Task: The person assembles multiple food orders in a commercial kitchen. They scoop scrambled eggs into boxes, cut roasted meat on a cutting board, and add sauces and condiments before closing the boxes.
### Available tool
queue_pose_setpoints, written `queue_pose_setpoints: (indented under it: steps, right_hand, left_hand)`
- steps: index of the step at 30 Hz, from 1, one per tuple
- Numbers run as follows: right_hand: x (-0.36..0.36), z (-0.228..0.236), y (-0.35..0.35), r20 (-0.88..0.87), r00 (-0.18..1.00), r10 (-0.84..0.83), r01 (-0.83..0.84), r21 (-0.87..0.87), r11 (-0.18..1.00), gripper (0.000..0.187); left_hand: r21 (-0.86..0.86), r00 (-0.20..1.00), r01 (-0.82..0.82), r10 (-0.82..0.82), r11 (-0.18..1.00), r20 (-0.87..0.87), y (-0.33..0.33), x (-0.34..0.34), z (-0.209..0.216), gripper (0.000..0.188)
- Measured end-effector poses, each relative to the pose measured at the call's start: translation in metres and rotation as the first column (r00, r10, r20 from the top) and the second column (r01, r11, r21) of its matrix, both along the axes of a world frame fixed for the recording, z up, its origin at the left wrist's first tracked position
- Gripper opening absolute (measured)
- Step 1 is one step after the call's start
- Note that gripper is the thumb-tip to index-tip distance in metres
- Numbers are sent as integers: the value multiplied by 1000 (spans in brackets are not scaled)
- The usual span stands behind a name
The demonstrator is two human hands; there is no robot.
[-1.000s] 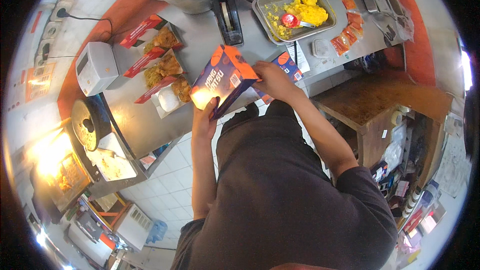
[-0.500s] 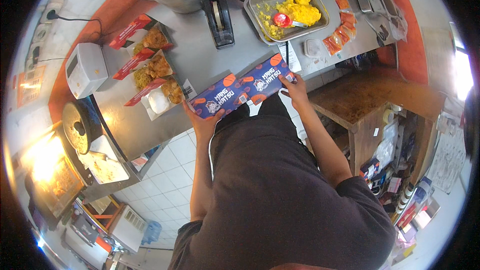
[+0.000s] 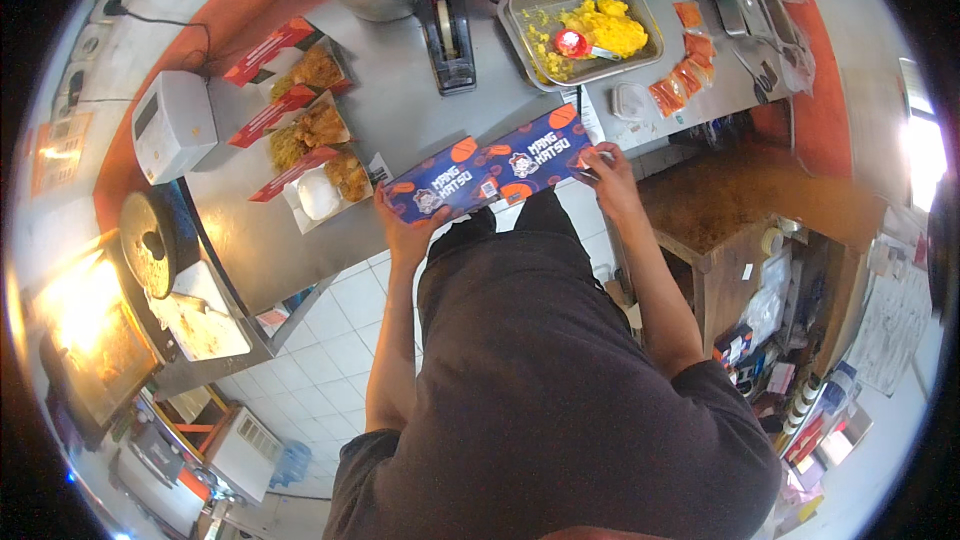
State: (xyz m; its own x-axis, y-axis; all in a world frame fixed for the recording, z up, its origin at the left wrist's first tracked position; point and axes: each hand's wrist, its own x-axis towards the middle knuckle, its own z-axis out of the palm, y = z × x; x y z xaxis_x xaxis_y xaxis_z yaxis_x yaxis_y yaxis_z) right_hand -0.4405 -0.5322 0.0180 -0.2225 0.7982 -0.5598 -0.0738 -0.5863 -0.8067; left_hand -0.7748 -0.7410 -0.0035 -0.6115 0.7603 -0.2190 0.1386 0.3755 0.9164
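Note:
Above the counter's near edge I hold blue-and-orange printed food-box card [image 3: 535, 162], seen as two panels side by side. Whether it is one piece or two, I cannot tell. My left hand [image 3: 408, 237] grips the lower left corner, thumb along the bottom edge. At the right end, the bent fingers of my right hand [image 3: 612, 182] pinch the edge. Left of the card stand three open boxes with red flaps: one with fried pieces [image 3: 305, 70], a middle one with fried pieces [image 3: 322, 127], and a near one with white rice [image 3: 319, 197].
A black tape dispenser [image 3: 446, 40] stands behind the card, near a metal tray [image 3: 520, 15] of yellow food with a red spoon [image 3: 571, 43]. Orange sachets [image 3: 682, 80] and a small lidded tub [image 3: 631, 101] lie to the right. A white printer-like device [image 3: 175, 127] stands left.
My right hand's fingers have shifted from lying over the card's right corner to a bent pinch at its edge. My left hand keeps its grip. The whole view has moved slightly.

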Motion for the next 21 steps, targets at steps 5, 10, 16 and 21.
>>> queue_pose_setpoints:
  steps: [5, 10, 16, 21]
  right_hand:
    - [13, 37, 18, -48, 998, -50, 53, 54, 997, 39]
    - [-14, 59, 20, -150, 988, 24, -19, 38, 999, 40]
    - [-100, 88, 6, -153, 953, 261, -260, 30, 965, 41]
    - [-149, 89, 46, -32, 881, 472, -471, 34, 882, 40]
  left_hand:
    - [-76, 999, 30, -29, 997, 16, 32, 18, -4, 136]
    - [-158, 942, 66, -114, 985, -315, 45, 23, 41, 117]
    - [128, 571, -142, -24, 982, 821, 63, -1, 100, 78]
    - [116, 442, -262, 13, 958, 897, 47, -32, 112, 47]
